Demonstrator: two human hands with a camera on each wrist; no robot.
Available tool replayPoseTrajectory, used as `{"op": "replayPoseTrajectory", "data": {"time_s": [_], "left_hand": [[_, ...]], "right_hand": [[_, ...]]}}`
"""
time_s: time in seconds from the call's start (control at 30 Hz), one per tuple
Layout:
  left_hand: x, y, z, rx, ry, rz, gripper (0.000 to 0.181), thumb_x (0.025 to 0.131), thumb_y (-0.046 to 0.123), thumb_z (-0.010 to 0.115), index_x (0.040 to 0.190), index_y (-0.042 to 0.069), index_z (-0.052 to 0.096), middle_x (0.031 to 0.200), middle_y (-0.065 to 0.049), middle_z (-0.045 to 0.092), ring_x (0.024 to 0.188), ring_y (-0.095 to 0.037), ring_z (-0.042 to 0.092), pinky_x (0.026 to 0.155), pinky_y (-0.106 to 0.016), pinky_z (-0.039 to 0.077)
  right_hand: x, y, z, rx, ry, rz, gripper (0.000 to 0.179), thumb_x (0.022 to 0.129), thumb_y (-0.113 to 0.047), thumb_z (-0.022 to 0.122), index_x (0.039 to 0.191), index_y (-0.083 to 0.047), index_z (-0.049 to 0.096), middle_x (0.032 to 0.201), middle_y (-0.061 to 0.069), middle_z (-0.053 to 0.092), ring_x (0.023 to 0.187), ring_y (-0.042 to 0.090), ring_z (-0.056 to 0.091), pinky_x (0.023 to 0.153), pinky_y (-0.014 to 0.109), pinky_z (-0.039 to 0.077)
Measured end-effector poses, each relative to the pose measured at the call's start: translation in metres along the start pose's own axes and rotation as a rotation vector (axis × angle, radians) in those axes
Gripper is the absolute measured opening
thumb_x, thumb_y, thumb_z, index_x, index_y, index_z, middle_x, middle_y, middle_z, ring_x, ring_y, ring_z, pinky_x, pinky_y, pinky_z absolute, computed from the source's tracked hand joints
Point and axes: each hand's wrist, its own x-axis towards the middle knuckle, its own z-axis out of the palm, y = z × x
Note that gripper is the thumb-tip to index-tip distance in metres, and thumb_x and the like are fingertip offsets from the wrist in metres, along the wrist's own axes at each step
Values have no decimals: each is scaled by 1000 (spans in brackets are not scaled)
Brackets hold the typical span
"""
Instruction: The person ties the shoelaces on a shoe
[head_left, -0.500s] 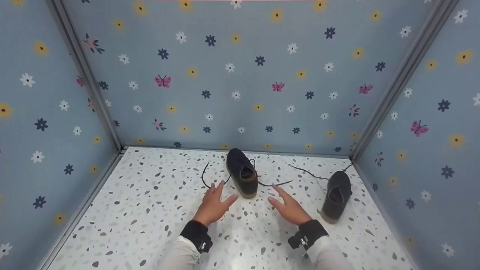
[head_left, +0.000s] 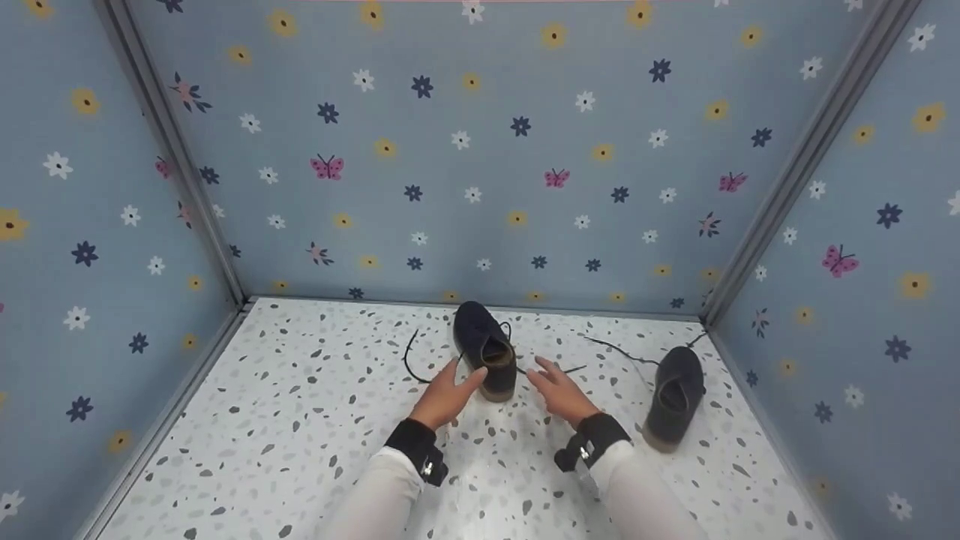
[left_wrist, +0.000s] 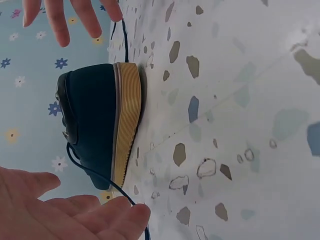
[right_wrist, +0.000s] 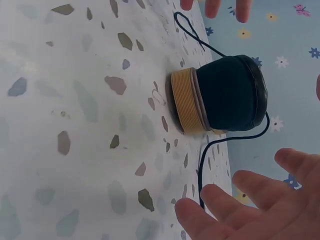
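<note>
Dark shoe [head_left: 478,341] sat between L hand [head_left: 442,396] & R hand [head_left: 562,394], fingers extended, gripping nothing; 2nd shoe [head_left: 666,420] to its right. Prob. reach-in step; next move likely needed laces [right_wrist: 227,138] pinched.

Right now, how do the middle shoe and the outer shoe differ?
The middle shoe stands between the left hand and right hand; the outer shoe stands beyond the right hand, nearer the right wall. The middle shoe points away and leftward; the outer shoe points away and slightly rightward. Both are dark and upright, with loose laces.
</note>
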Motion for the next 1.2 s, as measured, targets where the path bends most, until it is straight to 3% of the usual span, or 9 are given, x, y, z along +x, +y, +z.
{"op": "replayPoseTrajectory", "data": {"time_s": [0.07, 0.17, 0.3, 0.4, 0.53, 0.73, 0.93, 1.2], "left_hand": [[7, 2, 3, -4, 1, -17, 101, 97, 76, 49, 166, 8, 22, 170, -23, 29, 152, -43, 40, 109, -54, 51], [17, 3, 5, -46, 0, -40, 94, 101, 69, 47, 164, 3, 27, 167, -25, 34, 153, -43, 38, 121, -57, 38], [29, 4, 8, -128, 12, -76, 82, 105, 57, 47, 160, -2, 31, 164, -28, 37, 149, -45, 43, 118, -57, 42], [36, 3, 11, -94, 36, -84, 74, 108, 49, 45, 159, -4, 34, 160, -28, 43, 142, -41, 52, 115, -53, 46], [43, 3, 17, -2, 45, -30, 65, 108, 39, 44, 156, -5, 38, 156, -27, 49, 142, -38, 52, 120, -50, 41], [47, 8, 20, 66, 6, 29, 61, 108, 31, 47, 153, -10, 39, 156, -29, 49, 149, -41, 46, 125, -51, 35], [51, 18, 12, 89, -19, 66, 52, 106, 23, 48, 145, -12, 49, 147, -29, 58, 138, -39, 56, 120, -51, 41], [45, 16, 6, 105, -64, 57, 53, 107, 22, 47, 147, -14, 47, 143, -30, 60, 130, -38, 62, 115, -51, 47]], "right_hand": [[8, -4, 3, 48, -4, 29, 77, 104, -58, 52, 165, -17, 29, 168, 23, 34, 151, 47, 41, 116, 65, 41], [18, -9, 9, 94, -3, 62, 74, 106, -54, 50, 165, -16, 28, 168, 21, 34, 150, 48, 41, 115, 64, 42], [26, -15, 19, 98, 8, 71, 69, 109, -49, 48, 165, -16, 28, 168, 21, 34, 148, 48, 44, 114, 62, 45], [29, -17, 26, 75, 20, 63, 66, 110, -47, 45, 165, -14, 29, 166, 24, 37, 145, 47, 48, 110, 60, 50], [31, -15, 34, 42, 23, 63, 64, 111, -46, 42, 165, -14, 30, 162, 25, 43, 141, 44, 53, 102, 55, 55], [34, -14, 36, -54, 5, 15, 60, 112, -43, 43, 163, -13, 33, 160, 22, 47, 142, 39, 55, 105, 49, 55], [35, -21, 32, -37, -9, -19, 58, 111, -38, 48, 160, -9, 37, 158, 25, 49, 140, 40, 56, 104, 50, 57], [27, -26, 32, -42, -43, -26, 56, 110, -37, 52, 155, -6, 41, 152, 27, 54, 130, 39, 65, 95, 48, 61]]}}
